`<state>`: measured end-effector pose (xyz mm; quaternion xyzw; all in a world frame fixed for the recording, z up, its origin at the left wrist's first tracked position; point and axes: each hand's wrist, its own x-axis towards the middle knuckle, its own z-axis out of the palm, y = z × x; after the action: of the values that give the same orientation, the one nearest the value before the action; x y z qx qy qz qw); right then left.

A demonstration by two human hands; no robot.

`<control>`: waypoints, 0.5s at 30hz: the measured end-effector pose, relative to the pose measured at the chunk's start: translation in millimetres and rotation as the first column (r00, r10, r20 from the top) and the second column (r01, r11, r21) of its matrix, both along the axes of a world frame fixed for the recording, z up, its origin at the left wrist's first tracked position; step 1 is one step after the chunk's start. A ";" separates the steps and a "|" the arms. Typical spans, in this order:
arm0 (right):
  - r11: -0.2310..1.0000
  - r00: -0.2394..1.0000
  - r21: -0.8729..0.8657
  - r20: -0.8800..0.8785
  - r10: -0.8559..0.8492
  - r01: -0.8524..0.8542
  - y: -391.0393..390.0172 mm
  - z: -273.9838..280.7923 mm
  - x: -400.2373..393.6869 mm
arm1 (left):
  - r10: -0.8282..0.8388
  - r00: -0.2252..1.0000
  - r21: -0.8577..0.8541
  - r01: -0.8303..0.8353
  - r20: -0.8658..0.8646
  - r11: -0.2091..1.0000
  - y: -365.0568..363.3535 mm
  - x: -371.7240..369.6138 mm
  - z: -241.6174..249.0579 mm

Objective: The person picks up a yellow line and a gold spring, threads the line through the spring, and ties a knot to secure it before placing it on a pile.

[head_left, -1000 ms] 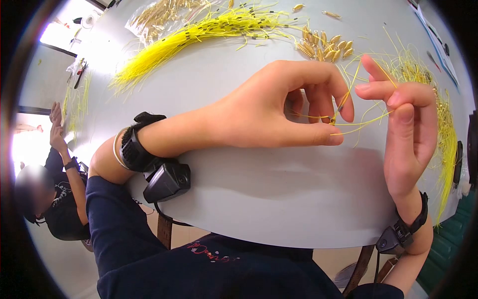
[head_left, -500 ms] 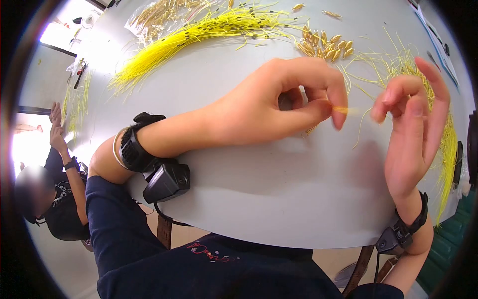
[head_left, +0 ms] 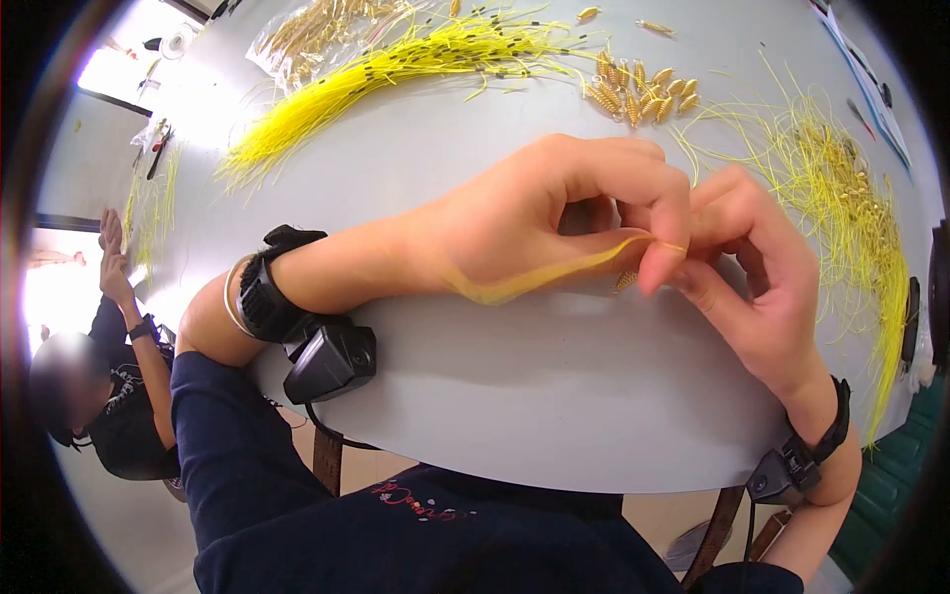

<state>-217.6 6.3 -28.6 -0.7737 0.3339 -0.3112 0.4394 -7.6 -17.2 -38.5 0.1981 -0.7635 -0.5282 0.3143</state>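
My left hand (head_left: 584, 213) is closed in a pinch on a thin yellow line (head_left: 554, 278). The line trails back leftward below my thumb and wrist, blurred by motion. Just under the left fingertips a gold spring-like piece (head_left: 625, 282) shows, partly hidden by the hand. My right hand (head_left: 757, 262) meets the left one, its thumb and index finger pressed together at the line's right end. The exact grip between the two sets of fingertips is hidden.
Beyond my hands lie a pile of gold spring-like pieces (head_left: 633, 91) and a yellow line bundle (head_left: 346, 94) with dark tips. More yellow strands with gold pieces (head_left: 851, 188) spread at the right. A plastic bag (head_left: 297, 45) is at the back; another person (head_left: 119, 386) sits at left.
My right hand has moved left from its raised, open-fingered pose and closed against the left fingertips. The yellow line now trails visibly leftward beneath my left hand.
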 end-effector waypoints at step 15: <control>0.995 0.997 0.103 0.076 -0.002 -0.006 -1.9 -2.9 -2.3 | -0.061 0.996 -0.042 0.058 -0.067 0.997 -4.9 -0.2 -2.8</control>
<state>-220.0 4.4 -31.5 -0.7378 0.3318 -0.3225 0.4915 -7.9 -22.1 -41.3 0.1509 -0.7684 -0.5282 0.3283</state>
